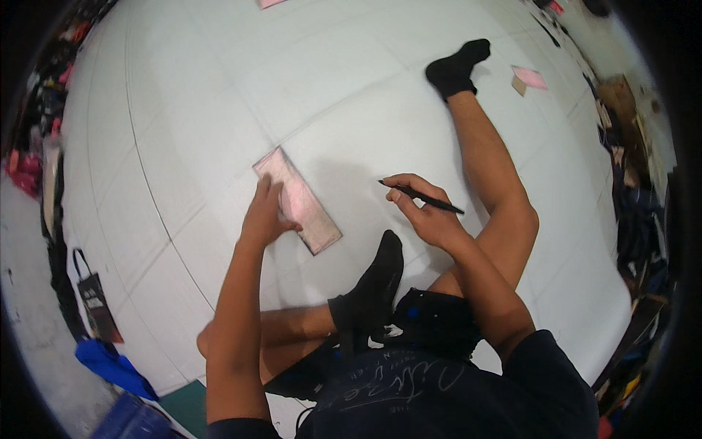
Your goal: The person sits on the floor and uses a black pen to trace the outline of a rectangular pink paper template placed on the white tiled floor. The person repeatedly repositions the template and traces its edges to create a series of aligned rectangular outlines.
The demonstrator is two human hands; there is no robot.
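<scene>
pink strip (311,212) lies on the white surface (219,95) under the spread, ungrasping left hand (265,214), left of the right hand (433,221), which grips a black pen (442,205) apart from it.

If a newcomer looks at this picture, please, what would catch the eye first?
Probably the pink strip near the middle, bright on the white surface, with the left hand partly over it. Next, the black pen held in the right hand, to the strip's right. Then the black sock on the outstretched leg, upper right.
</scene>
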